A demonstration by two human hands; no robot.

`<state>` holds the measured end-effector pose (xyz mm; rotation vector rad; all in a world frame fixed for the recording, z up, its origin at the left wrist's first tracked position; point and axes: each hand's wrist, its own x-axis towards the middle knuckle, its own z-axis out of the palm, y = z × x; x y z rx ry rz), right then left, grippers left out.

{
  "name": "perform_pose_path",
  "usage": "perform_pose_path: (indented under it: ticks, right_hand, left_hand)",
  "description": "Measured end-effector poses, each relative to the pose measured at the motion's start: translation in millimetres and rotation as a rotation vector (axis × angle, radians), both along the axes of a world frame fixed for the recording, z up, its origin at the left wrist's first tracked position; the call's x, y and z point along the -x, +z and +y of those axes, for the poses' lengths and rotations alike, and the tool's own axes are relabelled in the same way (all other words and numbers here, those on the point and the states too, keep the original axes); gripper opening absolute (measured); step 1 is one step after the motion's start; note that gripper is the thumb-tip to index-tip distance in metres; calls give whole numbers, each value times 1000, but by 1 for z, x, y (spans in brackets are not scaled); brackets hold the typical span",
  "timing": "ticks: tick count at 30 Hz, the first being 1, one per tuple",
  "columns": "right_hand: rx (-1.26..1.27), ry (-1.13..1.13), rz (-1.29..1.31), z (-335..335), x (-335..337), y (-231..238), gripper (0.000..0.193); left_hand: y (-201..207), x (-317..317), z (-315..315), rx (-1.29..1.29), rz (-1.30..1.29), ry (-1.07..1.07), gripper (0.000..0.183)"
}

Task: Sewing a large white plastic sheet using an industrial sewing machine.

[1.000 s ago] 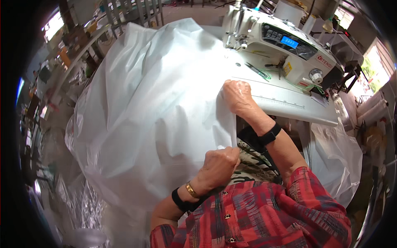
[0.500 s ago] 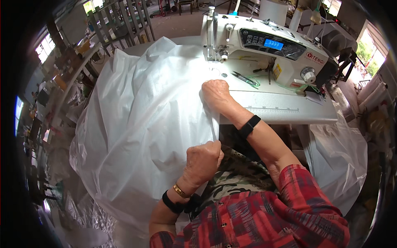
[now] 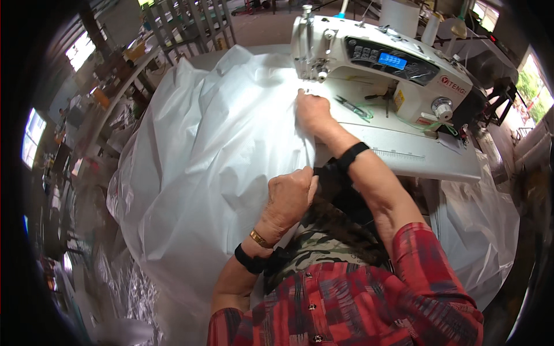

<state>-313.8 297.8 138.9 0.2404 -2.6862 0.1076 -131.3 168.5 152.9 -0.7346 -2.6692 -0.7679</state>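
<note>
A large white woven plastic sheet [image 3: 202,150] drapes over the left of the sewing machine's table and hangs down in folds. My right hand [image 3: 314,111] is closed on its right edge, just in front of the needle area of the white sewing machine [image 3: 381,52]. Lower down, nearer my body, my left hand [image 3: 290,196] pinches the same edge. Between the two hands the edge runs nearly straight. The exact stitching point is washed out by the machine's bright light.
Thread snips [image 3: 352,107] with green thread lie on the machine bed right of my right hand. A clear plastic-wrapped stack [image 3: 479,230] stands at the right. Thread cones [image 3: 399,16] rise behind the machine, and a slatted metal rack [image 3: 187,26] stands at the back left.
Both hands have moved away from me along with the sheet's edge, the right one closer to the needle. The whole view has also shifted slightly.
</note>
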Motion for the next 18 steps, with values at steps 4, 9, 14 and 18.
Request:
perform_pose_path:
  ticks: [4, 9, 14, 18]
  right_hand:
    - [376, 110, -8, 18, -55, 9, 34]
    - [657, 401, 79, 27, -174, -15, 8]
    - [316, 872, -267, 9, -228, -65, 33]
    - [20, 914, -485, -8, -243, -61, 35]
  left_hand:
    - [-16, -32, -26, -187, 2, 34, 35]
    - [-38, -58, -73, -71, -231, 149, 45]
    - [-72, -49, -107, -302, -292, 141, 19]
    - [-70, -42, -118, -178, -238, 211, 16]
